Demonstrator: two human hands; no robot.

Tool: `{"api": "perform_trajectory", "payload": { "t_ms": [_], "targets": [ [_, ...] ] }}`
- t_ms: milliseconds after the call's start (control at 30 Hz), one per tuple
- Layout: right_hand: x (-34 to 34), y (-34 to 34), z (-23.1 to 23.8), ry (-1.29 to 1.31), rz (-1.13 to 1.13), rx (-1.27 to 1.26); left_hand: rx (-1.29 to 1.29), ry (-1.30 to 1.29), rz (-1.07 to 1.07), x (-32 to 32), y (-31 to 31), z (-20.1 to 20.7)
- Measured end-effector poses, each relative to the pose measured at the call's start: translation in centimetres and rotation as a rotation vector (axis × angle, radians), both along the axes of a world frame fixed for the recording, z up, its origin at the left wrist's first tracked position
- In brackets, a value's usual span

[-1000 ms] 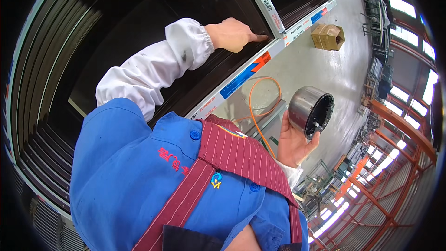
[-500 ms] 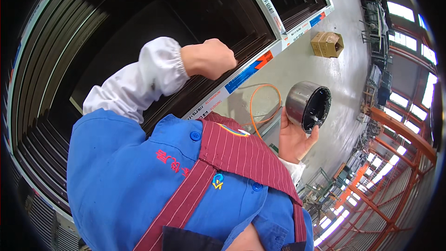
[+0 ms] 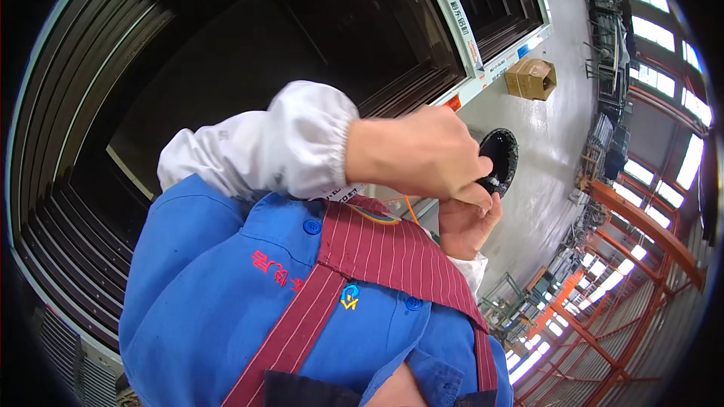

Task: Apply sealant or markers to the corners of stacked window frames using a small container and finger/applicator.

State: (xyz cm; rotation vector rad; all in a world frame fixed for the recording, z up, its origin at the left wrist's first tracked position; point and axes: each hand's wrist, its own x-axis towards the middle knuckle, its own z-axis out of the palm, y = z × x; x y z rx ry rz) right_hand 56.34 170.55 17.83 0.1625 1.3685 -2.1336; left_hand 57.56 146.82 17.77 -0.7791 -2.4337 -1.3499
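Observation:
A round metal pot (image 3: 507,152) with a dark, black-smeared inside and rim is in my right hand (image 3: 461,227), which supports it from below with the thumb near the rim. My left hand (image 3: 422,152) reaches across in front of the pot, hiding most of its outer wall. The left fingers are bent together at the pot's mouth, just above the right thumb; what they pinch, if anything, is hidden. A small whitish bit shows inside the rim by the fingertips. Dark brown framed panels (image 3: 377,98) with pale printed edge tape lie stacked beside my left arm.
On the grey floor (image 3: 554,136) beyond the panels stands an open cardboard box (image 3: 530,79). Part of an orange hose (image 3: 411,209) shows below my left hand. Metal racks and stock (image 3: 607,136) line the far side, near orange steel beams (image 3: 641,218).
My left hand has swung right, from above the panel edge to the pot's mouth, and now covers much of the pot. My right hand still holds the pot, slightly further left in view.

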Motion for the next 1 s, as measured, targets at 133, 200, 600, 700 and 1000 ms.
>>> {"api": "perform_trajectory", "payload": {
  "t_ms": [133,200,600,700,1000],
  "targets": [
    [-0.6,-2.2,0.1,0.056,-0.023,-0.015,0.531,-0.207,-0.195,-1.2,-4.4,-5.0],
    [-0.7,-2.3,0.0,0.031,-0.059,-0.028,0.570,-0.362,-0.029,-2.3,-5.4,-9.8],
    [-0.7,-2.7,0.3,0.016,-0.156,-0.029,-0.312,-0.350,0.063,-11.5,-1.7,-21.3],
    [-0.8,-2.5,0.2,0.010,-0.169,-0.036,-0.282,-0.302,0.021,-11.7,-1.7,-21.4],
    [-0.7,-2.2,0.3,0.022,-0.199,-0.007,-0.205,-0.362,0.029,-12.1,-2.4,-22.6]
  ]
}}
